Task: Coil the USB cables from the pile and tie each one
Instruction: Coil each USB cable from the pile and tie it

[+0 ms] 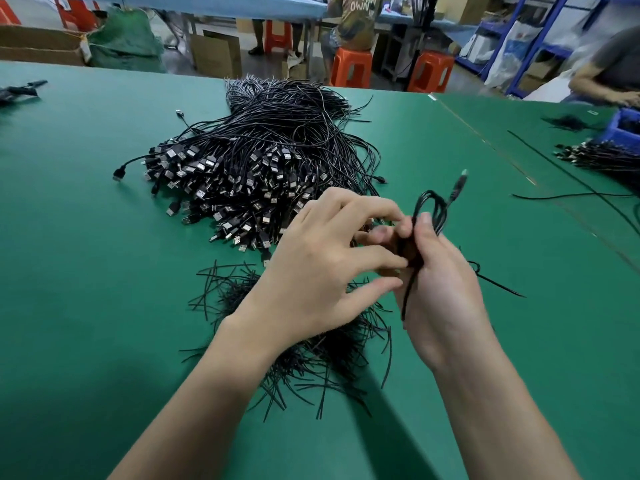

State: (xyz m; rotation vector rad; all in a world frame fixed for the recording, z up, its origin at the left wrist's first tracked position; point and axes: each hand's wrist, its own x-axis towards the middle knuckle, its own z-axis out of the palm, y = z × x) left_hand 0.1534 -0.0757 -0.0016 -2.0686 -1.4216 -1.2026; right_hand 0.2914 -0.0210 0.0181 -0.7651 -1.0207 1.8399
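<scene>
- Cable [431, 211], coiled, sits in right hand [441, 292], fingers curled round it.
- Left hand [322, 268]: fingers spread, tips touching coil.
- Pile [259, 161] mid-bench [86, 271]; ties [311, 355] by near edge.

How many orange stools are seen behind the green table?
3. The first stool is under a seated person, the second stool stands right of it, the third stool farther back on the left. Red shapes at far left are too blurred to judge; some may be hidden.
</scene>
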